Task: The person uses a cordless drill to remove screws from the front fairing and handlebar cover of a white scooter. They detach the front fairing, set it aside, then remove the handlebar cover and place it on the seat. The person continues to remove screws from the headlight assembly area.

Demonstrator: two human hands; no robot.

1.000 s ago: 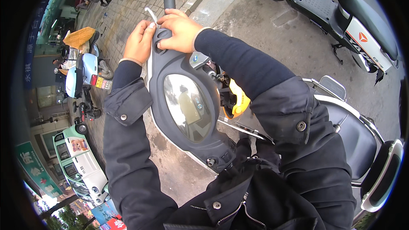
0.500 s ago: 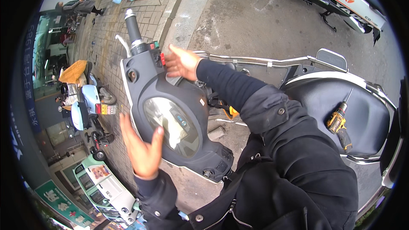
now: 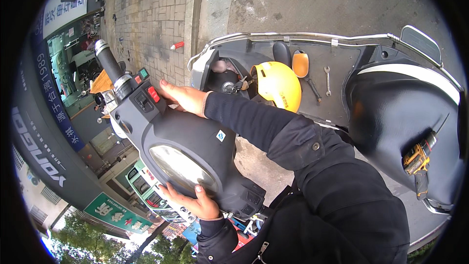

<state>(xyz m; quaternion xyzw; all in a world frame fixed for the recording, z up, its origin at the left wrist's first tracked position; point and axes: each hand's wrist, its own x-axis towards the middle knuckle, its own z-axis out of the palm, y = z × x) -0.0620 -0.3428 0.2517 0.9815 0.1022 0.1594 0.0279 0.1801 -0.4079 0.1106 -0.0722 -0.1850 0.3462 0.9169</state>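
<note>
Handlebar cowl [image 3: 193,129] centre-left, between hands. Left hand [image 3: 195,204] at lower edge of display lens [image 3: 178,164], thumb and fingers apart; right hand [image 3: 188,99] open against cowl's right flank (firm hold? can't tell). Risks: uneven push might twist cowl; jolt might slide yellow-black drill [image 3: 417,159] off curved seat [image 3: 383,110]. Writing: blue-white sticker [image 3: 221,136], white-lettered green sign [image 3: 115,215], dark characters on yellow helmet [image 3: 278,85].

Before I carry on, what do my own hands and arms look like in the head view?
Both the left hand and right hand are ungloved. The jacket sleeves are black, with a round metal snap on the right cuff. A dark navy inner sleeve extends toward the right wrist.
</note>
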